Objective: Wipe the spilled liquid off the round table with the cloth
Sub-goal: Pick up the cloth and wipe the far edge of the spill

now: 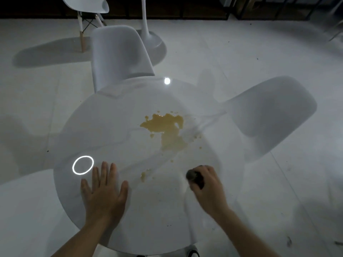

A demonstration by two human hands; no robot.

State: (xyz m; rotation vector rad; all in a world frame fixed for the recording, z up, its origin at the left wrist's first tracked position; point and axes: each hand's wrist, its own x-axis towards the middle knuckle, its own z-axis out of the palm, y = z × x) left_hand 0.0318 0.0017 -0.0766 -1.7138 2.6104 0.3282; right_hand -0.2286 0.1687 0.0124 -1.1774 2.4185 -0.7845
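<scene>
A yellowish-brown spill (165,128) spreads over the far middle of the glossy white round table (104,115), with small droplets (143,176) scattered nearer to me. My left hand (104,190) lies flat, fingers spread, on the near left of the tabletop. My right hand (207,184) is closed around a dark bunched cloth (194,176) near the right edge, close to the tabletop and short of the main puddle.
A white chair (118,54) is tucked in at the far side and another (272,112) at the right. A third chair (89,6) and a white pedestal base (152,39) stand further back. Ceiling lights reflect as a ring (83,165) and a dot (167,81).
</scene>
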